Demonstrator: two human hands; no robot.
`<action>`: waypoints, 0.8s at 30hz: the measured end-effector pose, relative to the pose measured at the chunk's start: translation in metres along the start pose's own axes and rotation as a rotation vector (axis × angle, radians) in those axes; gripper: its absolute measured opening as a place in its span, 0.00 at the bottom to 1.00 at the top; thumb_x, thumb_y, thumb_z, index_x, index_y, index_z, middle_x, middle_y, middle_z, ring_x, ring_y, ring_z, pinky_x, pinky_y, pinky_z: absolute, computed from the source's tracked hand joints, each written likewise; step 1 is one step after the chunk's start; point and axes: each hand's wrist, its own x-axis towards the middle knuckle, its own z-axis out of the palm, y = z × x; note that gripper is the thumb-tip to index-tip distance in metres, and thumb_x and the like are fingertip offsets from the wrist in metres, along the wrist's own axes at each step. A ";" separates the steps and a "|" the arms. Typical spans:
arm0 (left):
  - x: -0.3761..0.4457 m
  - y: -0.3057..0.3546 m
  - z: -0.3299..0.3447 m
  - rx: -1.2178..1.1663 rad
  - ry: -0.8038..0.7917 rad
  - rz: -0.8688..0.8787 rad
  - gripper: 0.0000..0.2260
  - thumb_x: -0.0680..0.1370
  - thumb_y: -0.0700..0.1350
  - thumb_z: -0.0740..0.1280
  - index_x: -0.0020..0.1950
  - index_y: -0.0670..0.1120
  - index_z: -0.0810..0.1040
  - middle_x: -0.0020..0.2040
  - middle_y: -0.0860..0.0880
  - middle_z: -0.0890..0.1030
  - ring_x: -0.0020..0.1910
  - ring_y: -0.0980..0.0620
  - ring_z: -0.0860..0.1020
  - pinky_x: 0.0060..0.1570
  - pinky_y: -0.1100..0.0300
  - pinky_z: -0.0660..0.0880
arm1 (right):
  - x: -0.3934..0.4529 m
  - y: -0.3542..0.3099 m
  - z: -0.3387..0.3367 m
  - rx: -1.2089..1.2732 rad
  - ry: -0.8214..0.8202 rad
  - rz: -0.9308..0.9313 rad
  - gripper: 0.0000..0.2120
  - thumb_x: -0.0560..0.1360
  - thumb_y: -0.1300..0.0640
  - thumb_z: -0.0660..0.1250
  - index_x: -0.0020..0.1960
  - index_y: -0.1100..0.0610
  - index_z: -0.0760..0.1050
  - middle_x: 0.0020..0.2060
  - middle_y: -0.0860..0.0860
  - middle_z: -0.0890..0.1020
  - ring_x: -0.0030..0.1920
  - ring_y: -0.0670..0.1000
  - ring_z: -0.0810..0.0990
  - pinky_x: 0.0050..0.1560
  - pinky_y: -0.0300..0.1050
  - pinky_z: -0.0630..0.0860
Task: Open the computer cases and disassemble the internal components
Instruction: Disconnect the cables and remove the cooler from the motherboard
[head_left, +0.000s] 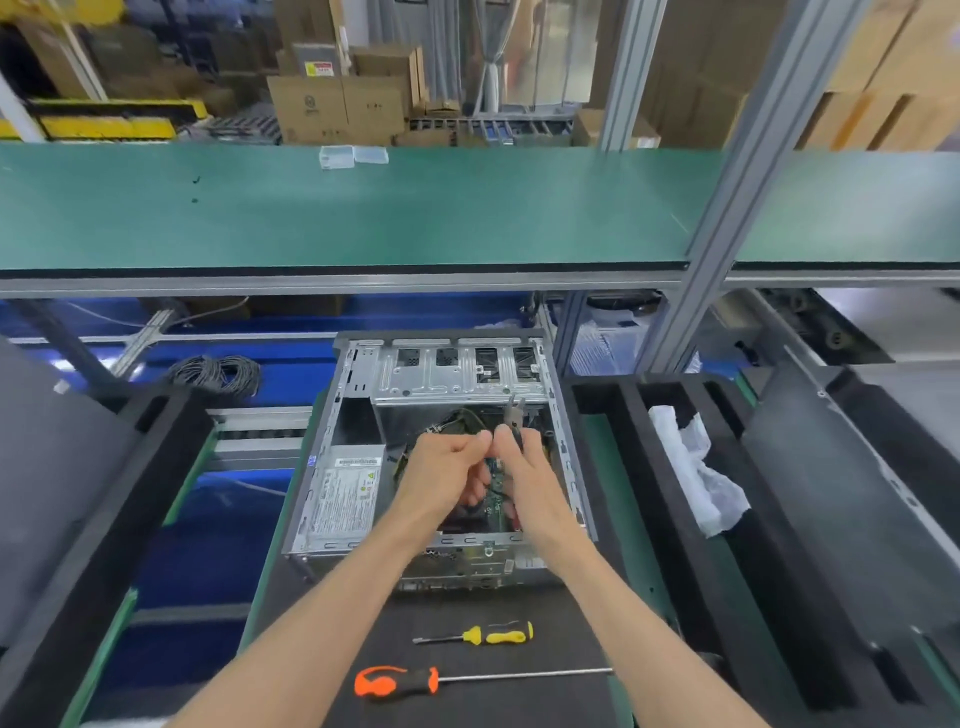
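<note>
An open grey computer case (358, 374) lies on its side in the middle of the bench, drive cage at the far end and power supply (345, 493) at its left. Both my hands are inside it, over the green motherboard (496, 501). My left hand (449, 470) has its fingers curled, pinching something small near the dark cables. My right hand (524, 467) grips a small pair of pliers (514, 410) whose jaws point up toward the drive cage. What the fingertips hold is hidden between the two hands.
A yellow screwdriver (498, 635) and a longer orange-and-black screwdriver (400, 682) lie on the dark mat in front of the case. Black foam trays (670, 467) flank the case; the right one holds crumpled white plastic (691, 467). A coil of grey cable (215, 371) lies at the left. A green shelf (415, 208) spans above.
</note>
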 end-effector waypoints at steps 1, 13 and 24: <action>0.005 0.000 -0.001 0.006 -0.078 0.003 0.17 0.82 0.49 0.65 0.37 0.46 0.86 0.31 0.45 0.82 0.31 0.48 0.80 0.36 0.55 0.78 | 0.004 0.000 -0.002 0.095 -0.045 0.037 0.28 0.72 0.27 0.63 0.59 0.47 0.67 0.38 0.45 0.78 0.33 0.43 0.74 0.36 0.40 0.69; 0.118 -0.029 0.011 0.827 -0.290 0.028 0.24 0.72 0.41 0.69 0.65 0.51 0.65 0.59 0.48 0.80 0.56 0.46 0.78 0.57 0.48 0.75 | 0.025 0.014 -0.023 0.847 -0.040 0.160 0.14 0.63 0.61 0.67 0.46 0.55 0.68 0.34 0.50 0.65 0.32 0.50 0.55 0.32 0.45 0.54; 0.132 -0.055 0.014 0.725 -0.234 0.182 0.11 0.78 0.44 0.72 0.56 0.53 0.72 0.42 0.51 0.82 0.45 0.50 0.80 0.46 0.54 0.76 | 0.033 0.018 -0.015 0.702 -0.079 0.128 0.22 0.61 0.61 0.65 0.54 0.57 0.68 0.34 0.48 0.70 0.32 0.49 0.64 0.32 0.44 0.62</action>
